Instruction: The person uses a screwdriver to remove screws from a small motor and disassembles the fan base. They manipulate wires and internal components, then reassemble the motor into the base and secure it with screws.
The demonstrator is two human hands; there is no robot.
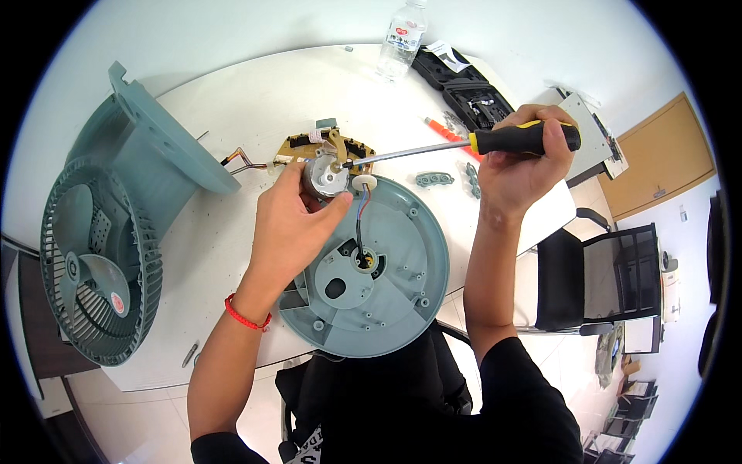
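Note:
My left hand [294, 220] is closed round a small round silver motor [328, 178], fingers behind it and thumb at its lower right. In my right hand [525, 158] is a screwdriver [514, 141] with a black and yellow handle. Its long shaft points left, and the tip meets or nearly meets the motor's upper side; I cannot tell which. Behind the motor lies a yellowish circuit board [352, 147] with wires. Below it, a round grey-green fan base [394, 309] overhangs the table's near edge, with wires rising from its hub to a white disc [364, 182].
A grey-green fan housing with a round grille [97, 263] stands at the left. Toward the back are a water bottle [400, 42] and an open black tool case [471, 97]. Small grey-green parts [434, 179] and an orange tool [444, 131] lie right. A black chair [595, 274] stands beyond.

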